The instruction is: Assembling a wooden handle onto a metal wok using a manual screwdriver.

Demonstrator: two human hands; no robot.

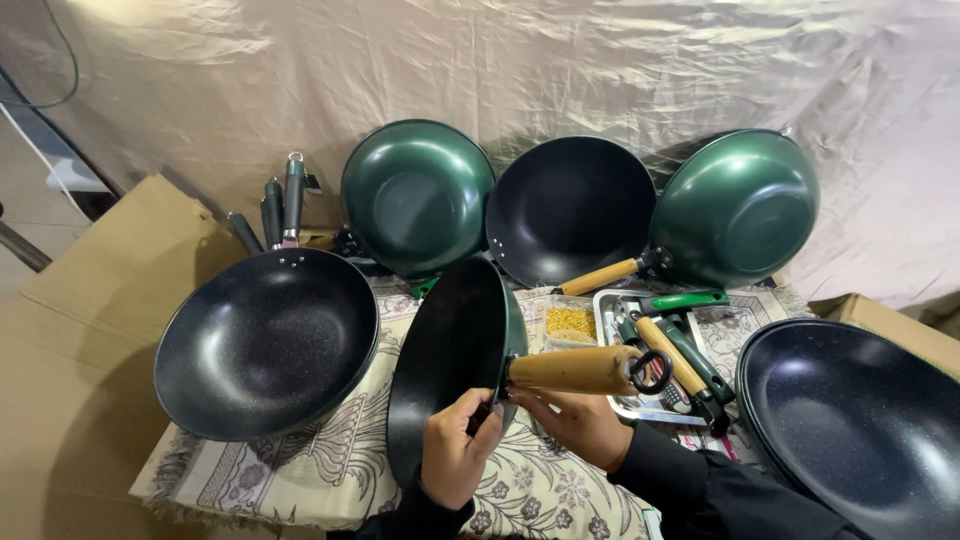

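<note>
Head view: both hands grasp a dark pan (452, 365) tilted on edge over the patterned cloth (300, 470); left hand (455, 450) pinches its rim, right hand (580, 425) cups beneath the wooden handle (575, 370). Likely heavy, rigid; handle offers the surest hold.

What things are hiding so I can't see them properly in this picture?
- Head view: where the wooden handle joins the held pan, hidden behind the left hand and right hand.
- The big pan on the right is cut off by the picture's edge.
- The tiny yellow bits in the clear box: too small to tell.
</note>
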